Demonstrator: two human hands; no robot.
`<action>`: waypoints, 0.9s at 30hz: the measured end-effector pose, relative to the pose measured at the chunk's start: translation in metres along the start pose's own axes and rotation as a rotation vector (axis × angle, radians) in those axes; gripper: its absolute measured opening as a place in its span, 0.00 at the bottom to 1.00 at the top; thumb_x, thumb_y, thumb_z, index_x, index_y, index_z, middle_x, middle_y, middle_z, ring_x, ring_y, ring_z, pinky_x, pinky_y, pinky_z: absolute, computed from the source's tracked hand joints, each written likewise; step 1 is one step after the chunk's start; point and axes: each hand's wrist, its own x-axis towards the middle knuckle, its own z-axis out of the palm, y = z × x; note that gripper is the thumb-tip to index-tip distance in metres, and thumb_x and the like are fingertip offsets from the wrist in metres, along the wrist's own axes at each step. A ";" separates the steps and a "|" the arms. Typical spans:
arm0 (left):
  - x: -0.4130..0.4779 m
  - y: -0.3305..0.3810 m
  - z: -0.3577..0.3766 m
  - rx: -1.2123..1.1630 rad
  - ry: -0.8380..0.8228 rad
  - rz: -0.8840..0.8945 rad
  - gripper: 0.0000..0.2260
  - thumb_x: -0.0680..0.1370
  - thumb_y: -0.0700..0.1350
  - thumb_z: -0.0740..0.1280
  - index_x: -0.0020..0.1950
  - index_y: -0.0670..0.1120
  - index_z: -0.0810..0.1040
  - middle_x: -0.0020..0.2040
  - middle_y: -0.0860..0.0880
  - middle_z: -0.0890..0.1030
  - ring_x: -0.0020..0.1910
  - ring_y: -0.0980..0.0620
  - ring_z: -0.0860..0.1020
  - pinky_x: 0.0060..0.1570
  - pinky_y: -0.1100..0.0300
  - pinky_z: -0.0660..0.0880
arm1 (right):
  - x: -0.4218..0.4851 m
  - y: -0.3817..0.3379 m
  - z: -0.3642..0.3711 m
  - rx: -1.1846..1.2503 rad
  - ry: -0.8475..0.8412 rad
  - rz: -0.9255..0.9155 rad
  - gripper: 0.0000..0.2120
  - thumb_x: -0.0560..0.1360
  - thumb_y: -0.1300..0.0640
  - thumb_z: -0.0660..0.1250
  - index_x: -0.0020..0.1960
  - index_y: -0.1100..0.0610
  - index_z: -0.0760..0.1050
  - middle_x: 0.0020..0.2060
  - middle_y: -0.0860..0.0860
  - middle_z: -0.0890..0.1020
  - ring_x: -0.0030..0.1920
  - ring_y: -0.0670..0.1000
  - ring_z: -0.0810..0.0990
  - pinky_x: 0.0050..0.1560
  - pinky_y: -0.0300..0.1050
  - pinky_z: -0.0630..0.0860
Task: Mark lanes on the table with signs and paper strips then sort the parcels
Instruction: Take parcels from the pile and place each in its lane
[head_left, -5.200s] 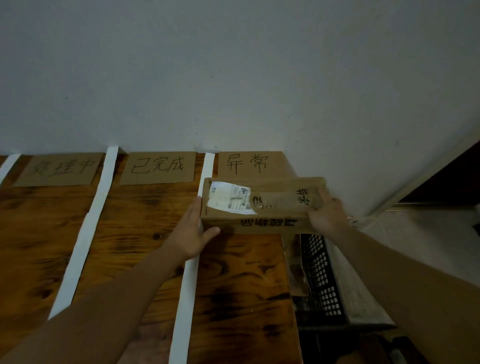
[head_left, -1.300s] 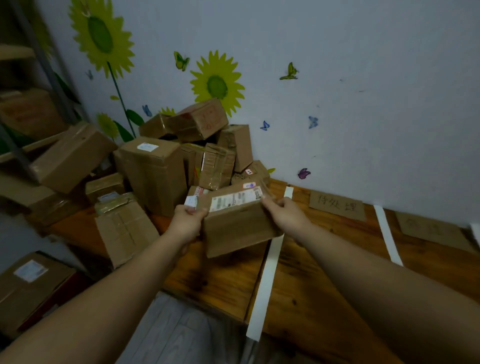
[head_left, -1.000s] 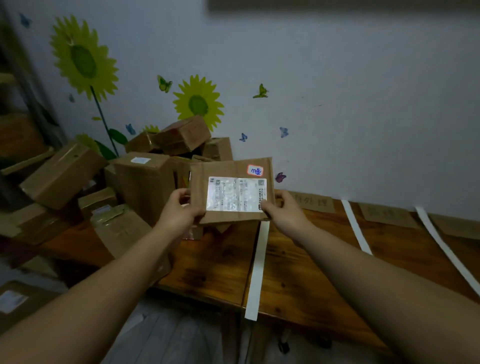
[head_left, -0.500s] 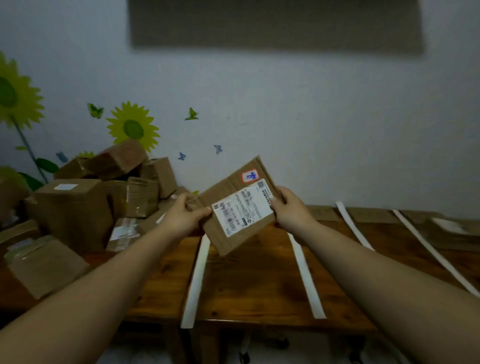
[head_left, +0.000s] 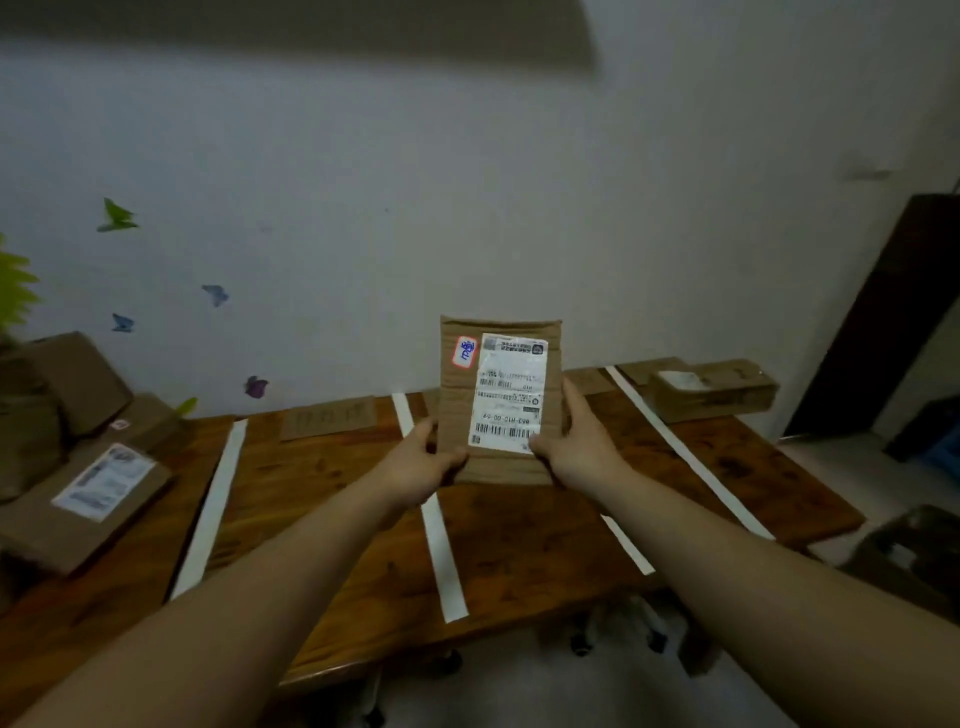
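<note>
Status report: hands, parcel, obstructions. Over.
Left hand and right hand grip the parcel by its sides. Upright over the table, label toward camera. One box in far-right lane, aside.

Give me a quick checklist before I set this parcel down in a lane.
1. Grip: left hand and right hand both hold the parcel by its sides: ok.
2. Shipping label faces the camera: ok.
3. Handwriting on the red-edged sticker legible: cannot tell.
4. Cardboard sign behind the lanes readable: cannot tell, blurred.
5. Paper strips in place on the table: ok.
6. Far right lane free: not ok, another box lies there.
</note>
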 end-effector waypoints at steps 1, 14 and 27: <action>0.009 0.002 0.007 -0.021 -0.007 0.009 0.23 0.78 0.43 0.65 0.71 0.52 0.63 0.51 0.56 0.75 0.46 0.57 0.77 0.30 0.68 0.75 | 0.003 0.006 -0.007 0.008 0.008 -0.005 0.37 0.73 0.67 0.69 0.74 0.44 0.58 0.63 0.48 0.75 0.61 0.49 0.74 0.57 0.46 0.73; 0.176 0.009 0.070 -0.079 -0.058 0.046 0.28 0.75 0.40 0.68 0.71 0.52 0.62 0.59 0.52 0.74 0.54 0.50 0.76 0.49 0.53 0.79 | 0.133 0.065 -0.055 -0.126 0.080 -0.066 0.32 0.74 0.53 0.69 0.68 0.34 0.55 0.52 0.34 0.71 0.54 0.39 0.70 0.53 0.38 0.69; 0.290 0.009 0.170 -0.067 -0.129 -0.211 0.25 0.77 0.39 0.64 0.70 0.58 0.63 0.54 0.50 0.76 0.49 0.46 0.80 0.39 0.54 0.81 | 0.264 0.170 -0.150 -0.170 -0.099 0.157 0.38 0.73 0.59 0.71 0.76 0.49 0.53 0.68 0.50 0.72 0.67 0.53 0.72 0.63 0.55 0.73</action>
